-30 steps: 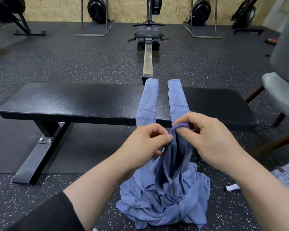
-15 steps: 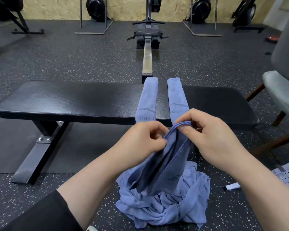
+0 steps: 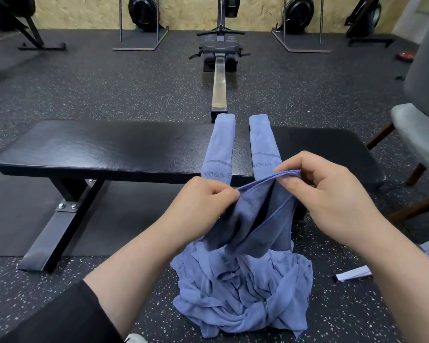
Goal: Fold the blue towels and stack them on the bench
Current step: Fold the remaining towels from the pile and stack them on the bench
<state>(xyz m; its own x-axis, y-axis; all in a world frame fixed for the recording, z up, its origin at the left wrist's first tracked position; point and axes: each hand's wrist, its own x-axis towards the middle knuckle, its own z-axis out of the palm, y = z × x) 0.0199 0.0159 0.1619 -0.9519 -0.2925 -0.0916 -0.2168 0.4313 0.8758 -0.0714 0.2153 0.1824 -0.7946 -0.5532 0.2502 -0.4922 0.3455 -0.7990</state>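
A crumpled heap of blue towels (image 3: pixel 245 293) lies on the floor in front of the black bench (image 3: pixel 109 149). One blue towel (image 3: pixel 255 214) rises out of the heap, held up by its top edge. My left hand (image 3: pixel 206 196) pinches that edge on the left, and my right hand (image 3: pixel 325 191) pinches it on the right, a short span apart. Two folded blue towels lie across the bench side by side, the left one (image 3: pixel 219 147) and the right one (image 3: pixel 261 142), their near ends hanging over the front edge.
A rowing machine rail (image 3: pixel 219 82) runs away behind the bench. A grey chair (image 3: pixel 421 129) stands at the right. A white strip (image 3: pixel 353 273) lies on the floor at the right. Gym equipment lines the far wall.
My hands have drawn apart along the towel's top edge, spreading it between them. The towel has lifted a little higher out of the heap.
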